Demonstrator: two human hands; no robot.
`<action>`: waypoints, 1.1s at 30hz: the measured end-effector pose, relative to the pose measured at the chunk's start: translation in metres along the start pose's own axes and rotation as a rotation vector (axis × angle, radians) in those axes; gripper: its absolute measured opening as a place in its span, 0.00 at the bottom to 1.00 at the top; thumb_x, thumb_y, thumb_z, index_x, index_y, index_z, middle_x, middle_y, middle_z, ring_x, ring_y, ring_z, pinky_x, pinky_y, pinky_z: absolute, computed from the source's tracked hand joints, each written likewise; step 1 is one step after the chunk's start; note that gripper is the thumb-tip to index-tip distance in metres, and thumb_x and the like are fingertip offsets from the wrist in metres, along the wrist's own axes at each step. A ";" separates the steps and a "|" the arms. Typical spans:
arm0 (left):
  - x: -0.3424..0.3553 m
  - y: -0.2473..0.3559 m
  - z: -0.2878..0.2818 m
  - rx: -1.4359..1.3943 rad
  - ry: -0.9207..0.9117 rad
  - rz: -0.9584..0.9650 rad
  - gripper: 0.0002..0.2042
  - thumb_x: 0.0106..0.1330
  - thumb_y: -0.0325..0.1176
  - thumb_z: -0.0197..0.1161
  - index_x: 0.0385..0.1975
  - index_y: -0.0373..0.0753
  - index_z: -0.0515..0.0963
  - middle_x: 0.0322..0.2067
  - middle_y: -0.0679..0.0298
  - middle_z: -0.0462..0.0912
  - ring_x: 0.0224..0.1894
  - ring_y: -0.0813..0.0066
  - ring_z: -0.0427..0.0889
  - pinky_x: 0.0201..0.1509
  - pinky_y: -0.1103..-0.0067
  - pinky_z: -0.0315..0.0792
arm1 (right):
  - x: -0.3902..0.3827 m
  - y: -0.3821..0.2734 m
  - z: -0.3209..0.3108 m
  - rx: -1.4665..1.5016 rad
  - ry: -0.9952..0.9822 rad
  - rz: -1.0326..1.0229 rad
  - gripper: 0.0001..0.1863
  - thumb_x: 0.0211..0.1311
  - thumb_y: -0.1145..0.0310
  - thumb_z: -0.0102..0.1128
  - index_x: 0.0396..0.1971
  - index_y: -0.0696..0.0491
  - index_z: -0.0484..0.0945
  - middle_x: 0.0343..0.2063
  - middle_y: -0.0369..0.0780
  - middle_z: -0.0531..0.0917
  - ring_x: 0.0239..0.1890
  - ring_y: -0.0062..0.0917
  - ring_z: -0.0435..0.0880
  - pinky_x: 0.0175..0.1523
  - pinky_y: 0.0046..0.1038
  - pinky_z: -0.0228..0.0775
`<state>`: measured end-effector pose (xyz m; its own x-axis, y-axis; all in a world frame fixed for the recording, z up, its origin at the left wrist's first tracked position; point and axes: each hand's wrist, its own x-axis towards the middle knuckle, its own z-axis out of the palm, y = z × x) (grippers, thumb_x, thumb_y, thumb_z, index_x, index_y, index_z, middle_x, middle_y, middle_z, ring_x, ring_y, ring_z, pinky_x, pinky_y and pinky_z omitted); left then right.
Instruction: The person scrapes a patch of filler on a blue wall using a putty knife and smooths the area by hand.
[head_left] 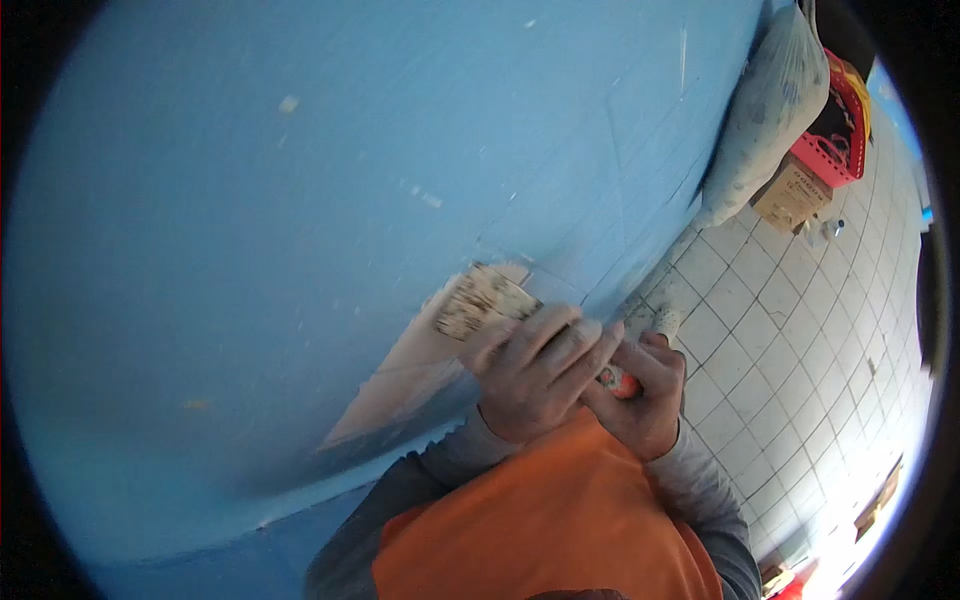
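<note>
Over the pale patch (385, 395) of the blue wall (300, 220), I'm holding the scraper (490, 298): left grip (545, 365) near its blade (465, 308), right grip (648, 388) round the handle (622, 382).

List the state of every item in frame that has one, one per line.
Left hand: closed on the scraper near its blade
Right hand: curled around the handle end
Scraper: held in both hands, blade stained
Wall: blue, specked and scratched
Pale patch: blue coating missing
White bag: bulging
Basket: holds dark things
Cardboard box: open or shut, cannot tell
</note>
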<state>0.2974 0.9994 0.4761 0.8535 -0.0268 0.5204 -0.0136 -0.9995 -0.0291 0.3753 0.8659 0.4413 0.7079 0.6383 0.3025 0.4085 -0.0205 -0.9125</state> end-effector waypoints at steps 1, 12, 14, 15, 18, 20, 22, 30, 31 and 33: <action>-0.001 -0.003 0.001 0.031 0.059 0.012 0.18 0.55 0.54 0.60 0.39 0.54 0.86 0.31 0.82 0.80 0.42 0.83 0.77 0.53 0.72 0.53 | 0.002 0.004 -0.001 -0.036 -0.007 -0.048 0.15 0.46 0.64 0.75 0.31 0.55 0.82 0.18 0.39 0.81 0.15 0.31 0.75 0.30 0.29 0.61; -0.021 -0.004 0.020 -0.025 0.151 -0.032 0.14 0.49 0.43 0.65 0.36 0.53 0.85 0.33 0.81 0.80 0.46 0.81 0.77 0.51 0.70 0.58 | -0.018 0.028 0.031 0.000 0.124 -0.014 0.15 0.47 0.68 0.74 0.35 0.58 0.83 0.19 0.43 0.79 0.18 0.33 0.71 0.27 0.31 0.63; -0.022 -0.004 0.016 -0.082 0.091 -0.061 0.11 0.54 0.40 0.63 0.37 0.51 0.82 0.36 0.80 0.79 0.52 0.82 0.75 0.55 0.69 0.58 | -0.019 0.030 0.027 0.065 0.063 -0.038 0.15 0.48 0.68 0.73 0.36 0.59 0.83 0.20 0.44 0.80 0.19 0.35 0.72 0.27 0.32 0.64; -0.022 -0.001 0.013 -0.030 0.147 -0.052 0.11 0.54 0.40 0.63 0.37 0.51 0.82 0.36 0.80 0.79 0.52 0.82 0.75 0.55 0.69 0.58 | -0.018 0.030 0.024 0.078 0.039 0.010 0.15 0.50 0.69 0.73 0.37 0.59 0.82 0.21 0.45 0.80 0.19 0.36 0.74 0.26 0.33 0.65; -0.021 0.008 0.012 -0.020 0.114 -0.086 0.10 0.53 0.40 0.64 0.36 0.52 0.82 0.36 0.81 0.79 0.52 0.83 0.74 0.56 0.69 0.57 | -0.018 0.029 0.017 0.027 -0.090 0.094 0.15 0.53 0.69 0.71 0.37 0.61 0.81 0.22 0.47 0.81 0.21 0.39 0.77 0.27 0.34 0.66; -0.019 0.012 0.013 -0.036 0.149 -0.108 0.10 0.52 0.40 0.65 0.35 0.52 0.82 0.35 0.82 0.79 0.51 0.83 0.74 0.55 0.69 0.57 | -0.015 0.028 0.012 -0.039 -0.142 0.083 0.14 0.54 0.69 0.70 0.38 0.61 0.81 0.22 0.48 0.81 0.23 0.39 0.78 0.29 0.34 0.68; -0.018 0.013 0.013 -0.060 0.110 -0.140 0.10 0.52 0.39 0.65 0.35 0.53 0.82 0.35 0.82 0.79 0.51 0.83 0.74 0.55 0.69 0.57 | -0.013 0.028 0.006 0.097 -0.151 0.034 0.14 0.55 0.70 0.69 0.39 0.61 0.80 0.23 0.48 0.81 0.23 0.40 0.79 0.29 0.34 0.69; -0.019 0.014 0.020 -0.117 0.127 -0.152 0.09 0.53 0.40 0.65 0.34 0.52 0.82 0.33 0.80 0.78 0.49 0.81 0.75 0.55 0.70 0.58 | -0.019 0.044 -0.011 0.133 -0.289 0.006 0.17 0.58 0.71 0.66 0.46 0.62 0.77 0.28 0.49 0.82 0.29 0.38 0.84 0.34 0.31 0.74; -0.021 0.015 0.022 -0.123 0.124 -0.153 0.09 0.53 0.40 0.65 0.35 0.52 0.83 0.33 0.80 0.78 0.48 0.81 0.75 0.54 0.70 0.59 | -0.022 0.046 -0.011 0.151 -0.294 0.002 0.19 0.59 0.71 0.66 0.48 0.63 0.76 0.29 0.49 0.83 0.30 0.37 0.85 0.34 0.30 0.75; -0.025 0.015 0.025 -0.135 0.121 -0.159 0.10 0.54 0.40 0.65 0.35 0.52 0.84 0.32 0.79 0.78 0.48 0.81 0.75 0.54 0.70 0.60 | -0.026 0.052 -0.011 0.137 -0.284 -0.051 0.19 0.59 0.71 0.66 0.49 0.63 0.76 0.29 0.49 0.83 0.29 0.36 0.85 0.34 0.30 0.74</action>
<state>0.2891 0.9854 0.4412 0.7817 0.1371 0.6083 0.0394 -0.9844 0.1712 0.3849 0.8398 0.3895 0.4913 0.8255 0.2777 0.3443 0.1088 -0.9325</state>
